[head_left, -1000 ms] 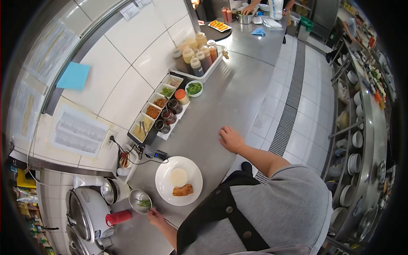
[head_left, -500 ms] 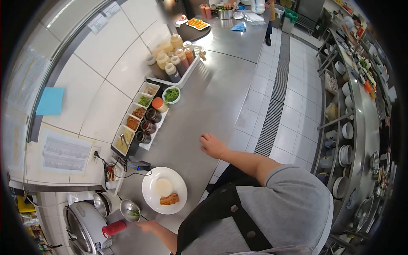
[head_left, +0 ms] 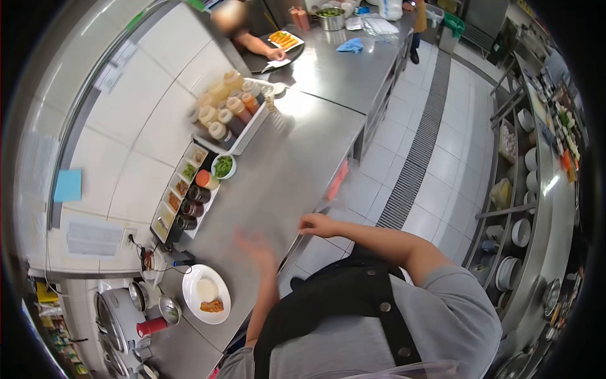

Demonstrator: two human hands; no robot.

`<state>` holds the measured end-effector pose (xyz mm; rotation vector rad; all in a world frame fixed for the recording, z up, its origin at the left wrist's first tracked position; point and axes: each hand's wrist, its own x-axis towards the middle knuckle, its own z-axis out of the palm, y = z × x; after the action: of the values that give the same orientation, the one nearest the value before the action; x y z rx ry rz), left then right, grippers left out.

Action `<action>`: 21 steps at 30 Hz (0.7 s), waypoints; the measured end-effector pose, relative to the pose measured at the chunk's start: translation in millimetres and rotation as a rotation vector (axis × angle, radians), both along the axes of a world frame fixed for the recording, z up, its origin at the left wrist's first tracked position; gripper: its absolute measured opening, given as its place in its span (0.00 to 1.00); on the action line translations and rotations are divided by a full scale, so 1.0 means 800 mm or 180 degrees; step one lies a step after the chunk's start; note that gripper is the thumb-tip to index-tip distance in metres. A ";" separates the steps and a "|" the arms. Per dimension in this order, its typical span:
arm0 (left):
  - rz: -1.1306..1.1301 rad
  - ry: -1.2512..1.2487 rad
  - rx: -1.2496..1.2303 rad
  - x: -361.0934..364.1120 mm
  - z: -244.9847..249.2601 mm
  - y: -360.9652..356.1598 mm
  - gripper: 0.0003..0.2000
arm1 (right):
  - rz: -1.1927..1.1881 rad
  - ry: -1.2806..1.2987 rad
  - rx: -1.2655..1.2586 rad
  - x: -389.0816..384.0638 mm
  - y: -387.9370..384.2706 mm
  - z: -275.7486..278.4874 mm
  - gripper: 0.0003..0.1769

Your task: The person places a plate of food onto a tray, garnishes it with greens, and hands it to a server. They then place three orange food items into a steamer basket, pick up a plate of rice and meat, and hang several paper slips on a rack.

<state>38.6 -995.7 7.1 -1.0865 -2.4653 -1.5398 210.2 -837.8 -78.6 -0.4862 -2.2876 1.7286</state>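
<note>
My left hand is raised over the steel counter, right of the white plate; it is smeared by motion, but its fingers look apart and I see nothing in them. The oval white plate bears a pale round mound of what looks like rice and a browned piece of food. At the counter's edge hangs my right hand, fingers curled in, with no object showing in it. Left of the plate is a small metal pan with a little green food inside.
Sauce jars, a row of topping trays, a bowl of greens and a crate of squeeze bottles line the wall. A red cup-like object lies near the cooker. A co-worker's hand is near fries.
My left hand has left the small pan's handle and risen to the right of the plate. My right hand stays by the counter edge, its fingers curled in more. The camera view has shifted.
</note>
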 end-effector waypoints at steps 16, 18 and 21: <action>-0.2310 -0.1179 -0.0401 0.216 -0.071 0.436 0.36 | -0.3148 -0.2250 -0.1490 0.529 -0.013 -0.140 0.19; -0.2065 -0.1166 -0.0324 0.217 -0.059 0.498 0.35 | -0.2726 -0.2018 -0.1622 0.549 -0.003 -0.127 0.17; -0.1794 -0.1142 -0.0344 0.205 -0.062 0.585 0.34 | -0.2437 -0.2783 -0.1088 0.614 0.010 -0.161 0.14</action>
<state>202.7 -527.7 -42.7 -1.7866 -2.6297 -1.8995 701.5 -829.5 -207.8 -2.1882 -1.7264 1.6139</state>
